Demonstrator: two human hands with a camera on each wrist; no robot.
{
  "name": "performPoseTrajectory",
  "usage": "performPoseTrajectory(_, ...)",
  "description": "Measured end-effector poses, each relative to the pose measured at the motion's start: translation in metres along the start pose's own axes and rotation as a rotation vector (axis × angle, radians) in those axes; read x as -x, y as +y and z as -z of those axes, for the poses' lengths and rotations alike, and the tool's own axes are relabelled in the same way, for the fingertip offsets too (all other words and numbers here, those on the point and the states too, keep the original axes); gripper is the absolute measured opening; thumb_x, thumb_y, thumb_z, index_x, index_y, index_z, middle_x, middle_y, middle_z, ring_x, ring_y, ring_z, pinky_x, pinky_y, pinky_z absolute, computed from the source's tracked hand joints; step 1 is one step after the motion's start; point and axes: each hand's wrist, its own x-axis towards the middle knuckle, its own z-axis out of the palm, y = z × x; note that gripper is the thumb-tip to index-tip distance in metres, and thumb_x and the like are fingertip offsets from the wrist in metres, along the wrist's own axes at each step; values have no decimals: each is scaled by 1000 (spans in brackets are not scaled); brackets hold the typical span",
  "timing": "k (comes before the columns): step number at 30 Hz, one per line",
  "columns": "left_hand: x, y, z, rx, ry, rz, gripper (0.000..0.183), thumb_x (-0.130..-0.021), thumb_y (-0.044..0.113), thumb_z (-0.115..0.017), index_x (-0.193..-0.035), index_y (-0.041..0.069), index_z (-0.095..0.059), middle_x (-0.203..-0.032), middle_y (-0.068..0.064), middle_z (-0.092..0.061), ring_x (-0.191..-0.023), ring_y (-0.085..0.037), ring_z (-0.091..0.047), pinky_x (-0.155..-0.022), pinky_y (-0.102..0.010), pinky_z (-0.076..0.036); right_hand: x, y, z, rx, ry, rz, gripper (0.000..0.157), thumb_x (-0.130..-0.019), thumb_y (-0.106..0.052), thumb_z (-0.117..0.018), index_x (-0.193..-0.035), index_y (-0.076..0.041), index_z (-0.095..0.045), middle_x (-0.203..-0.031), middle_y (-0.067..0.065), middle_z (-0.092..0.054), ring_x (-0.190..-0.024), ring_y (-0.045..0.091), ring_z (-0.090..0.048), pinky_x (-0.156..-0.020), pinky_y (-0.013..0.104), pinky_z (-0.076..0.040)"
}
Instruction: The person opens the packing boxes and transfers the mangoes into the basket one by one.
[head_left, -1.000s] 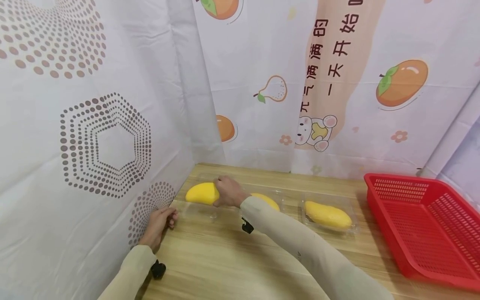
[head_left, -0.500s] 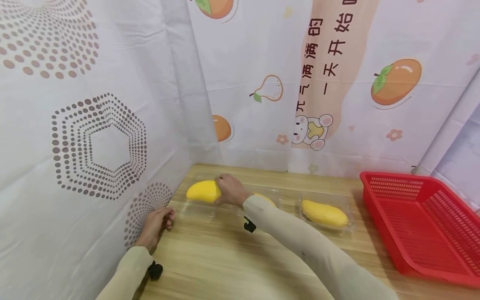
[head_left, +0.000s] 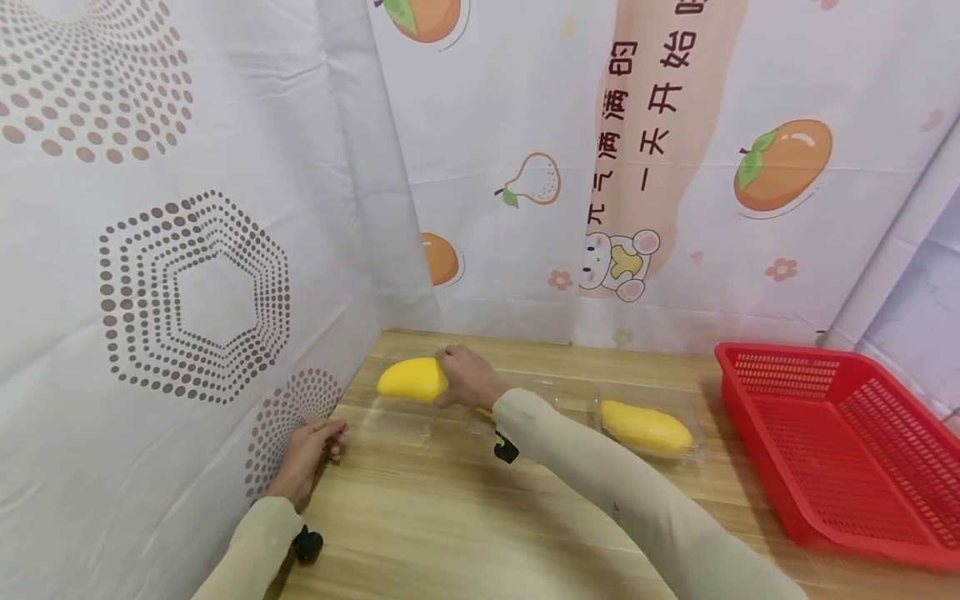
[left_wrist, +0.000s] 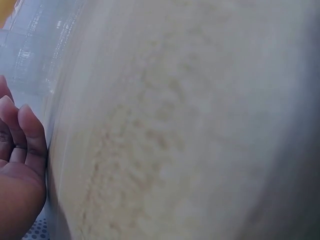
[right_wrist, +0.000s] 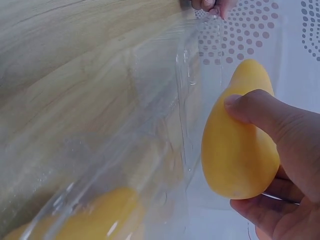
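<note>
My right hand grips a yellow mango, thumb on one side and fingers beneath, as the right wrist view shows. The mango is over a clear plastic box at the table's far left. Loosely curled, my left hand rests at the left table edge against the curtain, fingertips close to that box's corner. Another mango lies in the middle clear box, mostly hidden by my right sleeve in the head view. A third mango lies in the right-hand clear box.
A red plastic basket stands at the table's right side. White printed curtains hang along the back and left edges. Wood-grain tabletop stretches in front of the boxes.
My right hand has raised the mango slightly and shifted it a little to the right. The left hand keeps its place by the curtain. The head view has turned slightly right.
</note>
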Motion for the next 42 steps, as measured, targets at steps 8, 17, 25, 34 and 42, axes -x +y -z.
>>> performPoseTrajectory(8, -1, -3, 3, 3, -17, -13, 33, -107, 19, -56, -116, -12, -65, -87, -8, -70, -65, -12, -56, -60, -28, -53, 5, 6, 5, -30, 12, -11, 67, -76, -39, -92, -127, -5, -63, -109, 7, -63, -94, 20, -56, -82, 33, -52)
performPoseTrajectory(17, 0, -3, 5, 8, -18, -4, 35, -107, 20, -56, -118, -12, -65, -86, -7, -70, -64, -12, -56, -60, -29, -53, 9, 12, 10, -52, 2, -47, 66, -77, -38, -91, -127, -5, -63, -110, 7, -64, -92, 19, -56, -82, 32, -52)
performPoseTrajectory(25, 2, -2, 6, 28, -25, -20, 35, -108, 20, -56, -117, -13, -64, -85, -6, -70, -63, -11, -56, -60, -28, -53, 14, 20, 14, -31, 18, -51, 66, -77, -40, -91, -126, -4, -63, -112, 6, -65, -93, 18, -57, -84, 31, -52)
performPoseTrajectory(34, 3, -4, 9, 56, -14, -12, 35, -107, 20, -57, -116, -13, -64, -82, -6, -70, -61, -10, -56, -59, -29, -54, 20, 29, 17, -60, 3, -49, 63, -79, -39, -89, -124, -4, -62, -114, 8, -64, -95, 20, -57, -84, 33, -52)
performPoseTrajectory(42, 1, -2, 1, 26, -38, -13, 37, -108, 21, -56, -118, -13, -63, -85, -6, -69, -64, -11, -57, -61, -28, -54, 31, 40, 23, -52, 6, -67, 72, -79, -39, -89, -133, -1, -60, -124, 12, -64, -104, 24, -59, -89, 36, -52)
